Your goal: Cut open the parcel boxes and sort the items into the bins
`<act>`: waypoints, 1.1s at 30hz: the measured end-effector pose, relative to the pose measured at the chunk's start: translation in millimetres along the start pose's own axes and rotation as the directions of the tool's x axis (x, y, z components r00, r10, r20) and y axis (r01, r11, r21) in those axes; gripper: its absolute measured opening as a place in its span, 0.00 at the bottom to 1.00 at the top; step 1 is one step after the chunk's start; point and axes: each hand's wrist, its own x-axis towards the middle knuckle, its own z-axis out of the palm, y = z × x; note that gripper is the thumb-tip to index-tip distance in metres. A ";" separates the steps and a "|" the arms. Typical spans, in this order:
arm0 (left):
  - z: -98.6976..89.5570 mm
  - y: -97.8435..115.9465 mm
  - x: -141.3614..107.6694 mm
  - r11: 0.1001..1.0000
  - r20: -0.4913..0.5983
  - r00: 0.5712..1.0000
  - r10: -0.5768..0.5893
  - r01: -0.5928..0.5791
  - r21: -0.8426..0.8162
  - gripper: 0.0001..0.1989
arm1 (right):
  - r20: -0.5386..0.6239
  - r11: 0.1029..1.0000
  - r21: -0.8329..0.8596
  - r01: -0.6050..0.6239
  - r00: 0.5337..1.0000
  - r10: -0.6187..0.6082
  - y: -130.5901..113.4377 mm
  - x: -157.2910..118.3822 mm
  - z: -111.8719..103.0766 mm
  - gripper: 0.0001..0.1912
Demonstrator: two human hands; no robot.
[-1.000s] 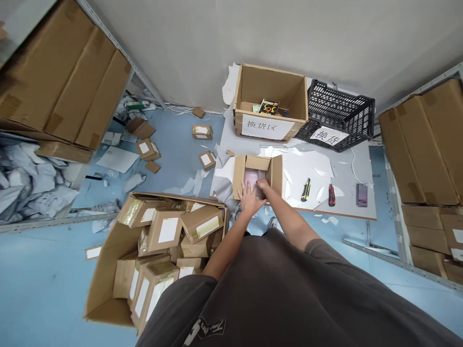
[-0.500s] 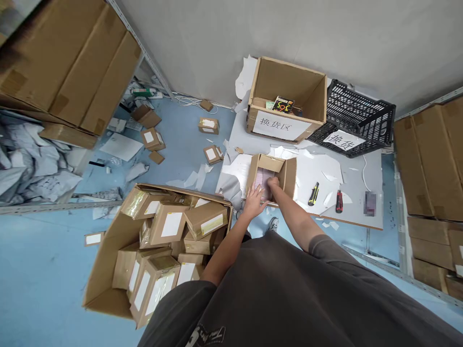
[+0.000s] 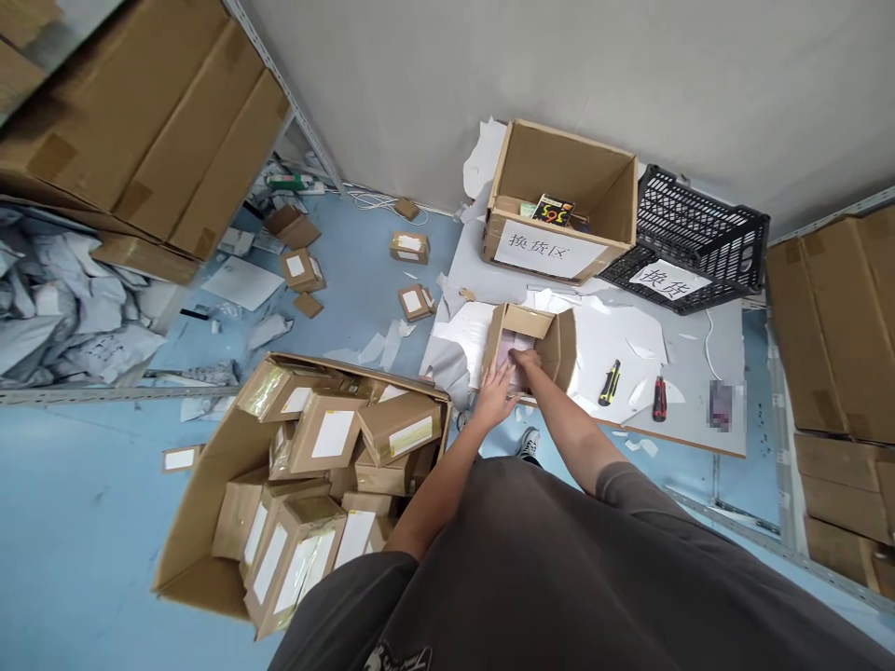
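Observation:
A small open cardboard box point(image 3: 565, 349) stands at the table's near edge with its flaps up. Inside lies a flat, pale pink thing point(image 3: 514, 347); its kind cannot be made out. My left hand point(image 3: 495, 396) rests at the box's near left side, fingers stretched out over the rim and the edge of the pink thing. Reaching into the box from the right, my right hand point(image 3: 526, 360) has its fingers curled down against the pink thing. What its fingertips pinch, if anything, is hidden.
A yellow box cutter point(image 3: 610, 383) and a red one point(image 3: 659, 399) lie to the right on the table. Behind stand a labelled carton point(image 3: 559, 247) and a black crate point(image 3: 727, 238). A big carton point(image 3: 202, 587) of taped parcels stands at left. Torn paper is scattered around.
My right hand has shifted left inside the box, over the pink thing. My left hand stays at the near side. The whole view has shifted slightly.

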 end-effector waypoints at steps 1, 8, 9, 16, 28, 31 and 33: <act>-0.5 -1.4 -0.2 1.000 0.002 1.000 -0.008 0.008 0.002 0.42 | 0.006 0.999 0.012 -0.046 0.999 0.046 -2.6 -0.3 -0.4 0.31; -1.2 -8.7 2.2 0.996 -0.073 0.994 -0.083 0.080 -0.033 0.47 | -0.028 0.989 0.130 0.065 0.998 -0.062 -12.5 -17.0 -3.4 0.24; -1.5 -8.8 3.2 0.994 -0.095 0.989 -0.112 0.110 -0.029 0.48 | -0.009 0.981 0.170 0.090 0.996 -0.090 -12.7 -20.6 -6.1 0.23; -17.4 -7.9 20.6 0.974 -0.129 0.967 -0.221 0.224 0.015 0.58 | -0.113 0.932 0.091 0.351 0.933 -0.341 -19.7 -57.1 -43.4 0.19; -45.8 1.2 38.5 0.951 0.004 0.996 -0.093 0.088 0.295 0.23 | -0.295 0.441 0.767 0.466 0.867 -0.402 15.2 -89.7 -155.8 0.28; -63.3 -9.6 36.9 0.930 0.029 0.999 -0.028 0.016 0.368 0.09 | -0.276 0.322 0.856 0.405 0.884 -0.378 36.3 -80.2 -185.6 0.32; -77.9 -22.7 36.9 0.913 -0.008 1.000 -0.010 0.013 0.408 0.07 | -0.264 0.270 0.891 0.366 0.900 -0.348 56.8 -68.9 -200.0 0.32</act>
